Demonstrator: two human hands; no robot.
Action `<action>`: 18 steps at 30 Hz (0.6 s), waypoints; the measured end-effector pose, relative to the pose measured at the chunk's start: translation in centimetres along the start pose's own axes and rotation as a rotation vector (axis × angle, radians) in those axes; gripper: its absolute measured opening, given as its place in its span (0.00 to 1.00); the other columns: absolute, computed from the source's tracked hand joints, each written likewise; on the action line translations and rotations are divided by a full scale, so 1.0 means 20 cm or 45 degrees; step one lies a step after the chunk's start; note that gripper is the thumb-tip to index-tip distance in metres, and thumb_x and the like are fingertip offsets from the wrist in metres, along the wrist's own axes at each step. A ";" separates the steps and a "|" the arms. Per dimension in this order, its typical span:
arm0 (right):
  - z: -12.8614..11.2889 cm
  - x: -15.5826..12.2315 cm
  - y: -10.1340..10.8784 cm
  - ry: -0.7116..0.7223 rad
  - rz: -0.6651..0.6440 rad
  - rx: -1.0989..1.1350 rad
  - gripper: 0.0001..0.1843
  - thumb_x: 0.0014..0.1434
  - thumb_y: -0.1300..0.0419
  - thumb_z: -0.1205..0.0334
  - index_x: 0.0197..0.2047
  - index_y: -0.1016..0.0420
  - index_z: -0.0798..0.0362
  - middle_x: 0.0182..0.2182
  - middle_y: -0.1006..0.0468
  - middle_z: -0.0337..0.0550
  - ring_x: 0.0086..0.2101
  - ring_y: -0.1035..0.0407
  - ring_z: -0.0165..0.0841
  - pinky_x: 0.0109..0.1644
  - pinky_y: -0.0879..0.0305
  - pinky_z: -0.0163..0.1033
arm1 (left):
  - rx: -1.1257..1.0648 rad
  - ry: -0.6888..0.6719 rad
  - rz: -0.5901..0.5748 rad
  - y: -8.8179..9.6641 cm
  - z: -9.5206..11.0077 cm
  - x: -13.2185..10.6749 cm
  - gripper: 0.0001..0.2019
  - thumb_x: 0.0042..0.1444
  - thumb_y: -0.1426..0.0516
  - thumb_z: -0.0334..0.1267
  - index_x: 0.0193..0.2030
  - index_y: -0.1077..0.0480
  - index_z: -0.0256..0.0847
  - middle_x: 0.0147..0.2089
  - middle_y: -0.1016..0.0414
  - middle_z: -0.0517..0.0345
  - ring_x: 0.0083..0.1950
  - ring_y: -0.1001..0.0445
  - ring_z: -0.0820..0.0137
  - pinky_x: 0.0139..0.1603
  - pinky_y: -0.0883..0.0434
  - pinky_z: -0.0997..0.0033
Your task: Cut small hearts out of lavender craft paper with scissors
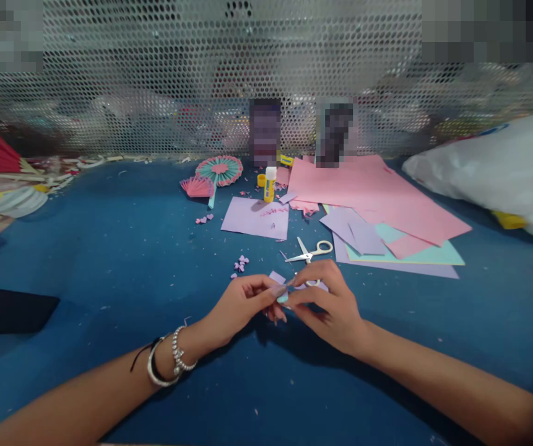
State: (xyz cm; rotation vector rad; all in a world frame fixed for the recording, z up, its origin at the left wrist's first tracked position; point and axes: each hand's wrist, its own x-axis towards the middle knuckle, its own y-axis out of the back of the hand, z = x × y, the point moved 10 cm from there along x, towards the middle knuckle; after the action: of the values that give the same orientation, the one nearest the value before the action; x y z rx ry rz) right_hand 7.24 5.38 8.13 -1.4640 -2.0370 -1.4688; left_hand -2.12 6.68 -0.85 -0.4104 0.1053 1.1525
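Note:
My left hand [242,306] pinches a small piece of purple paper [277,278] between thumb and fingers, just above the blue table. The fingertips of my right hand [333,303] meet it from the other side, closed in a pinch at the paper's edge. A pale teal spot shows at the pinch; whether it is paper or a fingernail I cannot tell. White-handled scissors [309,254] lie open just beyond, partly covered by my right hand. Several small purple paper hearts [241,264] lie ahead of my left hand.
A glue stick [270,186] stands uncapped by a purple sheet [252,218]. Folded paper fans [220,169] lie to its left. Pink sheets [363,183] and teal paper [433,253] overlap at right. A white bag [484,167] and a perforated metal panel [155,80] bound the table.

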 end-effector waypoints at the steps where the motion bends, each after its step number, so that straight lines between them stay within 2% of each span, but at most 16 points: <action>1: 0.00 0.00 0.00 0.005 0.010 -0.046 0.08 0.54 0.42 0.71 0.35 0.30 0.47 0.34 0.29 0.41 0.37 0.34 0.34 0.41 0.38 0.43 | -0.007 -0.008 0.031 0.01 0.00 0.00 0.10 0.54 0.43 0.41 0.30 0.30 0.35 0.22 0.27 0.61 0.24 0.30 0.78 0.29 0.32 0.79; 5: -0.03 -0.01 -0.01 0.049 0.031 -0.160 0.08 0.54 0.40 0.70 0.36 0.30 0.48 0.34 0.28 0.40 0.36 0.34 0.33 0.40 0.39 0.43 | 0.008 -0.016 0.106 0.03 0.00 0.01 0.10 0.52 0.42 0.42 0.31 0.28 0.34 0.21 0.29 0.61 0.23 0.31 0.78 0.26 0.33 0.81; 10: -0.05 -0.04 0.00 0.069 0.041 -0.228 0.07 0.54 0.40 0.68 0.36 0.29 0.47 0.34 0.27 0.40 0.36 0.35 0.34 0.41 0.40 0.43 | 0.151 -0.038 0.020 0.00 0.01 -0.01 0.15 0.54 0.44 0.46 0.26 0.30 0.34 0.19 0.29 0.60 0.21 0.33 0.79 0.25 0.34 0.80; 15: -0.05 -0.05 0.00 0.099 0.032 -0.201 0.10 0.52 0.38 0.66 0.38 0.28 0.44 0.35 0.27 0.40 0.38 0.35 0.35 0.43 0.39 0.43 | 0.175 -0.040 -0.011 -0.01 0.00 -0.02 0.15 0.53 0.44 0.47 0.27 0.32 0.35 0.20 0.29 0.61 0.22 0.32 0.78 0.26 0.34 0.79; 18: -0.05 -0.04 0.01 0.108 0.053 -0.195 0.13 0.51 0.37 0.64 0.41 0.29 0.43 0.35 0.27 0.40 0.37 0.34 0.36 0.42 0.38 0.44 | 0.205 -0.053 -0.045 -0.02 0.01 -0.03 0.14 0.53 0.44 0.46 0.26 0.34 0.35 0.18 0.31 0.63 0.20 0.36 0.80 0.24 0.37 0.80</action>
State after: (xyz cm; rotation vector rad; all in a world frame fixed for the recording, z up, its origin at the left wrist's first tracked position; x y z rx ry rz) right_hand 7.50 3.99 8.25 -1.4631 -1.8704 -1.6729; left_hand -2.12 6.09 -0.46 -0.2451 0.1530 1.1085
